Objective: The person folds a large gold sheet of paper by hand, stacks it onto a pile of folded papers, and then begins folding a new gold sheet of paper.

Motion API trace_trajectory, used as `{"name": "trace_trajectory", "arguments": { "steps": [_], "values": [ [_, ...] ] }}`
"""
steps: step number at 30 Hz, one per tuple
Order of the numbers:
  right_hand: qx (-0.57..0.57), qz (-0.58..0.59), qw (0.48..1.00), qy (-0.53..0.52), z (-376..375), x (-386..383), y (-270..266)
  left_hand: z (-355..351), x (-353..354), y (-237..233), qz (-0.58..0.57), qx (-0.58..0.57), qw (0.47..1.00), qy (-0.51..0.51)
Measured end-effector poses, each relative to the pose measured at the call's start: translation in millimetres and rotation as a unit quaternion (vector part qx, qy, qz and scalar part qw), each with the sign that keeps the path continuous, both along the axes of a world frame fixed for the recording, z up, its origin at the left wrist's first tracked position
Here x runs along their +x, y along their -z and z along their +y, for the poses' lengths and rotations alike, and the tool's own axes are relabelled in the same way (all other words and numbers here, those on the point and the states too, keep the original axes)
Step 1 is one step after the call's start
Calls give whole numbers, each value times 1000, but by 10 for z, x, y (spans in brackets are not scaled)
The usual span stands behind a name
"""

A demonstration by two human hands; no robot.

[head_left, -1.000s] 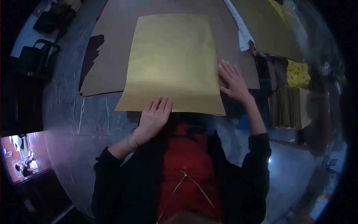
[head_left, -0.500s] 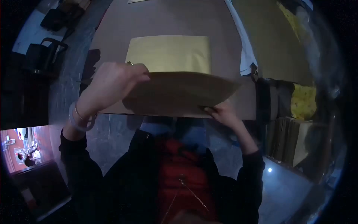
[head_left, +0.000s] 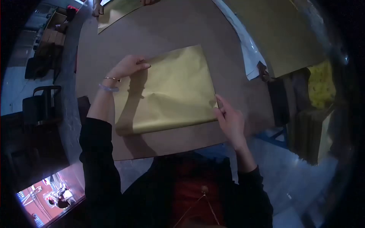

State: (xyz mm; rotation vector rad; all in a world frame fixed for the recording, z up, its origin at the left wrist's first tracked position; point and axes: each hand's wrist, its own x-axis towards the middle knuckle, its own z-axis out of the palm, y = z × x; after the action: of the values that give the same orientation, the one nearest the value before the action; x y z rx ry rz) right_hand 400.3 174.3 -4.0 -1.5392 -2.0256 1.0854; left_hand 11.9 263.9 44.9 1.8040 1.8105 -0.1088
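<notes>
A gold-yellow paper sheet (head_left: 175, 91) lies on the brown-covered table, with a rounded fold along its near side and slight creases. My left hand (head_left: 129, 67), with bracelets on the wrist, pinches its far left edge and casts a shadow across it. My right hand (head_left: 231, 121) has thumb and fingers closed on the sheet's right edge, near the front corner.
Across the table (head_left: 182, 146), another person's hand (head_left: 98, 9) is at a second yellow sheet (head_left: 118, 15). White material (head_left: 249, 57) and a large olive-brown sheet (head_left: 275, 34) lie to the right. Stacked boards (head_left: 308, 133) stand lower right; a black chair (head_left: 38, 104) is at left.
The sheet was lifted and curved with its brown underside showing; now it lies flat, yellow side up. Both hands have shifted with it. The other person's hands have come into view.
</notes>
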Motion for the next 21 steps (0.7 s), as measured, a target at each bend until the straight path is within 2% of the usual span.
{"name": "trace_trajectory", "arguments": {
  "steps": [1, 3, 4, 6, 13, 15, 18, 21],
  "values": [
    [-4, -4, 1000, 4, -11, -6, -4, 4, -28, 52, -4, -4, 1000, 4],
    [51, -40, 998, -20, -19, -21, -29, 5, -83, 110, -89, 22, 996, -11],
    [51, -44, 997, -20, -17, -33, -15, 4, -83, 120, -93, 22, 995, -11],
    [73, -63, 995, -25, -38, -43, 48, -17, -37, 103, -73, -12, 994, -76],
    [125, -55, 990, -29, 4, -97, 8, -12, -19, 75, -99, -7, 990, -100],
    [155, -83, 984, -34, 12, -107, 25, -10, -33, 134, -144, 6, 981, -128],
    [175, -92, 980, -38, 26, -108, 38, -12, 36, 90, -85, 58, 990, -92],
    [202, -94, 974, -32, 32, -119, 58, -34, 103, 96, -73, 87, 989, -93]
  ]
}}
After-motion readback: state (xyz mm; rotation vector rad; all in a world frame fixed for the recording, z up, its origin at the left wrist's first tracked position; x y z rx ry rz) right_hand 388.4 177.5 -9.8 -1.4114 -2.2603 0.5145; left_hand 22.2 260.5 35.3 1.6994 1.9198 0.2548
